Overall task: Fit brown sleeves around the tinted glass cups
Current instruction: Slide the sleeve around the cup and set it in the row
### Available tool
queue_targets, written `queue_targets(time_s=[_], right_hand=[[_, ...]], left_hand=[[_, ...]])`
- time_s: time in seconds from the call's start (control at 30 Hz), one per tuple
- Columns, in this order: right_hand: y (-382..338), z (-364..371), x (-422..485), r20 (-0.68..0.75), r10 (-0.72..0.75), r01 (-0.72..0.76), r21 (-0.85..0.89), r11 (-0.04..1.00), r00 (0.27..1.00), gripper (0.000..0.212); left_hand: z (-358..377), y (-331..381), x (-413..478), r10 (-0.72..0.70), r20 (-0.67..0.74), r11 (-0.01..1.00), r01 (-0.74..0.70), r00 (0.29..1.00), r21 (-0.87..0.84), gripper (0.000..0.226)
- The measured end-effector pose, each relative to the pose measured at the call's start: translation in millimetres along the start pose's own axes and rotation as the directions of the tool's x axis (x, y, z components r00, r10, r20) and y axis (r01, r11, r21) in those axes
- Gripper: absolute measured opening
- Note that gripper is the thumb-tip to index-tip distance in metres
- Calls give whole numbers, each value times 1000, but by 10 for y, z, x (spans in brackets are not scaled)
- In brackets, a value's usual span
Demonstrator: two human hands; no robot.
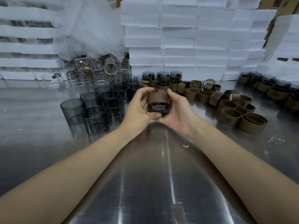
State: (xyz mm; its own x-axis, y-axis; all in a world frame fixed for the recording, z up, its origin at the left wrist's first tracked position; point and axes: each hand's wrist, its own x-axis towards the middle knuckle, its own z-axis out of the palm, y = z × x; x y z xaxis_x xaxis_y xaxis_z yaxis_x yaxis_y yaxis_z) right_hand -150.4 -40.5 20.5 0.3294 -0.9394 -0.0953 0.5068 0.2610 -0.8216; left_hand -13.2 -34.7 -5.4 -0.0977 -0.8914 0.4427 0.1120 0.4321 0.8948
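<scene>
Steel bench (145, 183), white foam boxes (178, 38) stacked along the back. Left hand (137, 109) and right hand (179, 110) both grip one tinted cup (159, 109) held above bench centre, fingers curled round its sides. The cup is tilted, base toward the camera. Brown sleeve (157, 98) sits round its upper body, dark base left showing. Bare tinted cups (95, 109) are grouped left of the hands, clear glasses (97, 73) behind them under plastic wrap (90, 29). Loose sleeves (234, 109) are piled on the right. Sleeved cups (271, 89) stand far right, more at back centre.
</scene>
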Motion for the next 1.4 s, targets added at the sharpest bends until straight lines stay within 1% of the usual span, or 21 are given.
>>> queue_targets(time_s=[0.07,0.17,0.3,0.4,0.5,0.63,0.73,0.87,1.03,1.27,1.33,1.4], right_hand=[[14,-17,15,14,-20,20,2,1000,1000,43],[17,-41,29,37,-93,93,5,996,995,36],[19,-46,32,91,-129,127,23,992,988,44],[40,-46,40,93,-158,159,-5,987,983,45],[59,-33,51,64,-176,177,-7,984,982,42],[84,29,89,-24,-214,213,-23,977,977,34],[105,70,106,-83,-277,271,-75,960,957,29],[123,78,127,-102,-341,324,-154,934,935,28],[116,86,140,-127,-360,334,-184,924,924,30],[125,90,141,-138,-373,344,-195,918,917,29],[131,87,128,-130,-359,337,-167,927,924,29],[138,72,106,-101,-316,306,-97,947,944,28]], left_hand=[[-10,-7,0,14,-4,1000,-14,1000,18,73],[-9,3,-5,57,-20,994,-55,998,96,67],[-7,16,-10,82,-27,992,-79,996,96,66],[0,32,-15,91,-6,991,-90,996,98,65],[7,59,-21,82,8,993,-83,997,85,65],[4,86,-36,74,18,995,-75,997,63,65],[17,102,-47,65,16,996,-66,998,67,65],[26,128,-58,72,20,996,-73,997,59,63],[30,142,-65,49,27,999,-49,998,19,60],[23,125,-63,53,34,998,-53,998,13,59],[25,118,-56,44,24,999,-44,999,-1,59],[22,106,-44,50,4,999,-50,999,-11,61]])
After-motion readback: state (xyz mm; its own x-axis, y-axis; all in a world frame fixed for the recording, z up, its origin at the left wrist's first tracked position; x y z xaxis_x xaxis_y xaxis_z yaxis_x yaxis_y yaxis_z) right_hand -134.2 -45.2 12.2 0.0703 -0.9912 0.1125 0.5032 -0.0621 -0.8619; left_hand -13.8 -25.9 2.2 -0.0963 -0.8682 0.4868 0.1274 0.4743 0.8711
